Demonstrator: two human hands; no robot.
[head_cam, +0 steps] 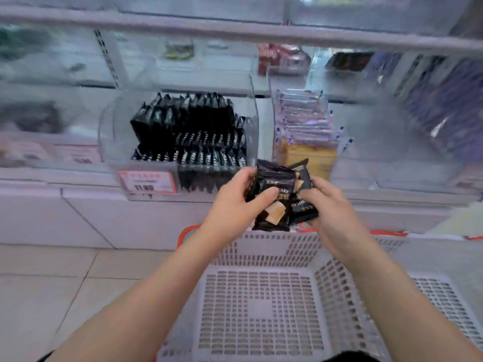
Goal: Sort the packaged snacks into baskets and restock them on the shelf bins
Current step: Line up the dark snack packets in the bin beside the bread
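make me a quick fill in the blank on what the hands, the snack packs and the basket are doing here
1. The left hand and right hand both grip ____ foil snack packs.
2. The white perforated plastic basket below the hands holds ____ packs.
3. The clear plastic shelf bin with the red price label is stocked with packs of the ____ colour as those held.
4. The neighbouring bin to the right holds ____ packs.

Missing words: black; no; same; purple

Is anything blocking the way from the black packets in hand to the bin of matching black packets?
Nothing visible does. Both hands, left hand and right hand, hold black packets just before the open-topped clear bin.
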